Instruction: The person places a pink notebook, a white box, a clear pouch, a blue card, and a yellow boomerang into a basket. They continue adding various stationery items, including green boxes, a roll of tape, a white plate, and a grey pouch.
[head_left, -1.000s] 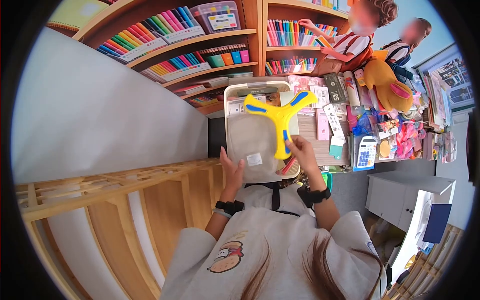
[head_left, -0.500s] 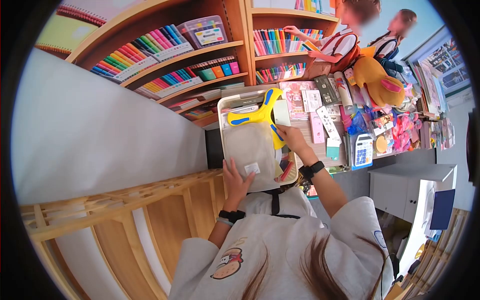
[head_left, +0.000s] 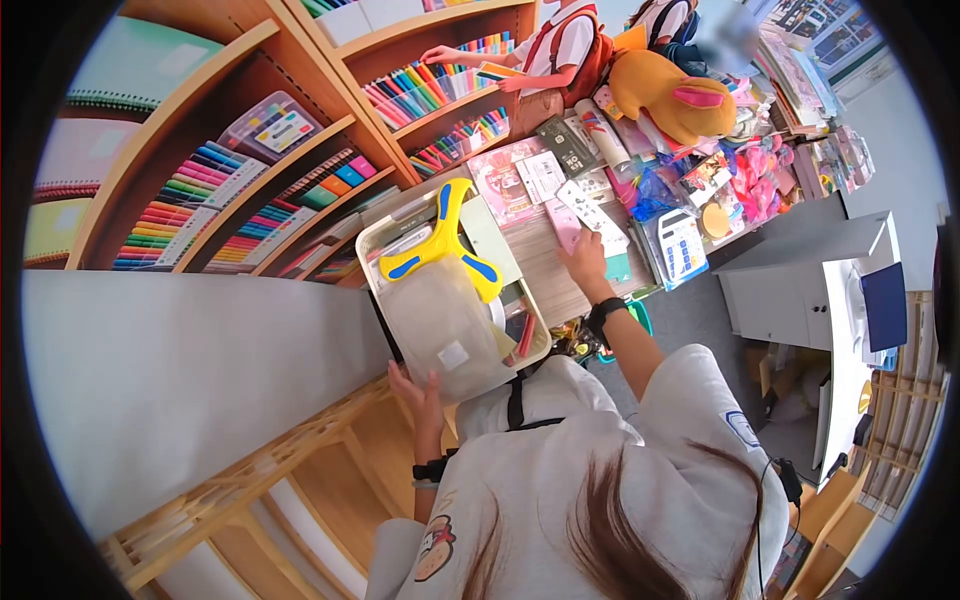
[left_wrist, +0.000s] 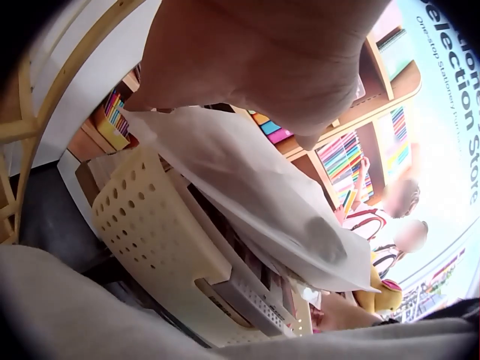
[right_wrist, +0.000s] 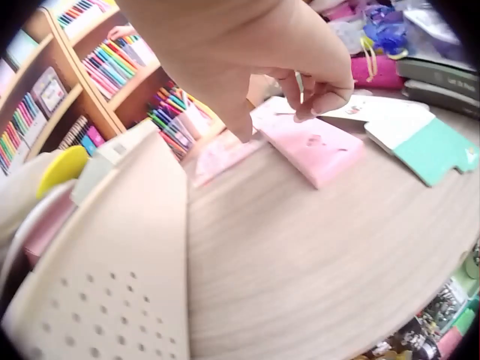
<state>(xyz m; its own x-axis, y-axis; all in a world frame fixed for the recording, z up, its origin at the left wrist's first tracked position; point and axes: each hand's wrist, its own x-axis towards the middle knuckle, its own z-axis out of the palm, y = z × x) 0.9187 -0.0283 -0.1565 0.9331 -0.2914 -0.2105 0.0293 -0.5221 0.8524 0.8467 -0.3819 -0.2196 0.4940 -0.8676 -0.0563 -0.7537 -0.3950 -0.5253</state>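
Note:
In the head view, a cream basket (head_left: 545, 345) holds a yellow three-armed toy with blue patches (head_left: 443, 240) and a translucent white pouch (head_left: 440, 325). My left hand (head_left: 420, 400) is at the pouch's near left edge, fingers spread; the left wrist view shows this hand (left_wrist: 255, 60) over the pouch (left_wrist: 247, 172). My right hand (head_left: 587, 262) reaches down at a pink box (head_left: 563, 225) and white cards on the table. In the right wrist view, the fingers of that hand (right_wrist: 277, 90) bend down over the far part of the pink box (right_wrist: 319, 154); whether they touch it is unclear.
Right of the basket, the table (head_left: 545, 265) carries a teal-ended card (head_left: 617, 266), a calculator (head_left: 682, 245), an orange plush (head_left: 665, 95) and packaged goods. Behind stand shelves of pens (head_left: 190, 200). A wooden rack (head_left: 250, 480) is at left, a white cabinet (head_left: 780, 300) at right.
My right hand has let go of the yellow toy, which now lies in the basket on the pouch, and has moved right to the pink box. The head view has swung right.

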